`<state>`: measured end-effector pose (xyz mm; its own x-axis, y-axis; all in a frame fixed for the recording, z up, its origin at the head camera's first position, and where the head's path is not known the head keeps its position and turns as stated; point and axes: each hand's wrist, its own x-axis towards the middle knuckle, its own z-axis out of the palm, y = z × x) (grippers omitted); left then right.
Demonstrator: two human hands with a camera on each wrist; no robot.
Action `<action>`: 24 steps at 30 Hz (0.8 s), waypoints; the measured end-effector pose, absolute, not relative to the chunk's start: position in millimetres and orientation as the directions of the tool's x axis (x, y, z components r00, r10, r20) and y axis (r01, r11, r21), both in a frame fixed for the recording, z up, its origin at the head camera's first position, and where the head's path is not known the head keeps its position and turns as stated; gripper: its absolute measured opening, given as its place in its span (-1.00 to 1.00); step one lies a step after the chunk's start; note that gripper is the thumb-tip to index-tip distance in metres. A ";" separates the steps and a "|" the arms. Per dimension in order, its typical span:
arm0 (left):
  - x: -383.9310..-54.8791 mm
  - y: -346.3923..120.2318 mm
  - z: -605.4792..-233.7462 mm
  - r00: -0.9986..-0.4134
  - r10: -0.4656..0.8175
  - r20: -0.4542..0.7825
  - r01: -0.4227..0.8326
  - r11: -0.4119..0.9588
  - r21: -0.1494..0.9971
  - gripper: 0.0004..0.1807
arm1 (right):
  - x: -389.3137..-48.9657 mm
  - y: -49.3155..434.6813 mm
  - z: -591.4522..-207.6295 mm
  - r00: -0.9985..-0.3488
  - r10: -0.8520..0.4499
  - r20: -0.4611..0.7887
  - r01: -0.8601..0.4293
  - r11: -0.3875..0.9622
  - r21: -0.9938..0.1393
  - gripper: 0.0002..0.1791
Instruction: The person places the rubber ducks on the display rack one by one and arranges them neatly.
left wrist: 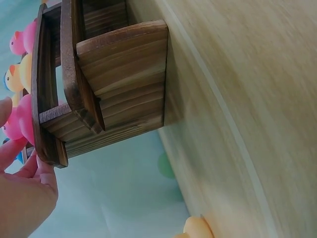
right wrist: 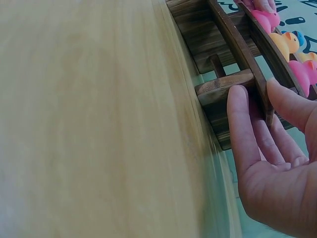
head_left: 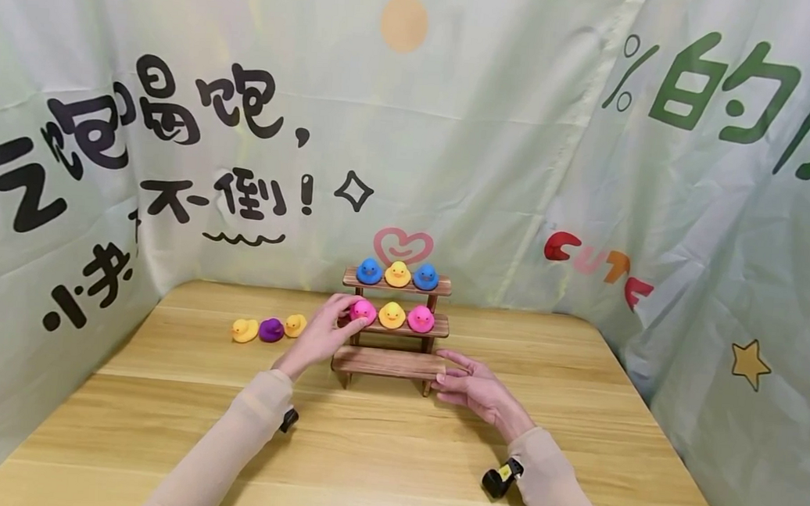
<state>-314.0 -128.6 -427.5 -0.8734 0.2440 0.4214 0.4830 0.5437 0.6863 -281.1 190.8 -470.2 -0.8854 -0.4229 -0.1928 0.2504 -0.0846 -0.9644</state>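
Note:
A three-tier wooden display stand stands on the table. My left hand pinches a pink rubber duck at the left end of the middle tier; in the left wrist view some fingers also touch that tier's end. Beside it sit a yellow duck and a second pink duck. The top tier bears a blue duck, a yellow duck and another blue duck. My right hand grips the right end of the bottom tier, thumb above and fingers below.
Left of the stand, a yellow duck, a purple duck and another yellow duck lie in a row on the wooden table. A printed cloth hangs behind and along both sides.

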 end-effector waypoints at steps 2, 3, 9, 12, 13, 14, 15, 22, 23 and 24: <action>-314.0 -128.2 -427.6 -0.875 0.245 0.419 0.481 0.543 0.688 -0.57 | -280.9 191.2 -470.2 -0.886 -0.423 -0.192 0.249 -0.084 -0.965 -0.21; -314.0 -128.0 -427.6 -0.875 0.244 0.417 0.480 0.541 0.690 -0.57 | -280.9 191.3 -470.2 -0.886 -0.422 -0.192 0.248 -0.084 -0.965 -0.21; -314.6 -127.6 -428.2 -0.880 0.238 0.411 0.472 0.533 0.702 -0.58 | -280.7 190.9 -470.5 -0.888 -0.419 -0.188 0.240 -0.073 -0.968 -0.21; -314.8 -127.8 -428.1 -0.878 0.241 0.415 0.476 0.533 0.699 -0.58 | -281.4 191.0 -470.7 -0.889 -0.418 -0.188 0.238 -0.071 -0.969 -0.22; -314.9 -127.9 -428.0 -0.877 0.242 0.416 0.478 0.533 0.698 -0.58 | -281.7 191.1 -470.7 -0.889 -0.417 -0.188 0.238 -0.072 -0.969 -0.22; -315.1 -127.9 -427.8 -0.876 0.242 0.417 0.479 0.533 0.697 -0.57 | -281.9 191.2 -470.7 -0.889 -0.417 -0.187 0.239 -0.074 -0.968 -0.22; -315.1 -128.0 -427.6 -0.875 0.245 0.418 0.481 0.535 0.694 -0.57 | -282.2 191.4 -470.9 -0.889 -0.418 -0.187 0.239 -0.075 -0.968 -0.23; -315.4 -131.6 -427.1 -0.873 0.259 0.414 0.486 0.548 0.681 -0.41 | -283.0 191.7 -471.6 -0.887 -0.421 -0.190 0.246 -0.081 -0.966 -0.23; -315.3 -132.7 -427.2 -0.869 0.263 0.419 0.492 0.548 0.676 -0.38 | -283.1 191.9 -471.7 -0.887 -0.420 -0.192 0.247 -0.082 -0.966 -0.23; -314.8 -133.7 -427.2 -0.865 0.267 0.425 0.500 0.541 0.677 -0.36 | -283.3 192.1 -471.9 -0.887 -0.419 -0.192 0.247 -0.082 -0.965 -0.23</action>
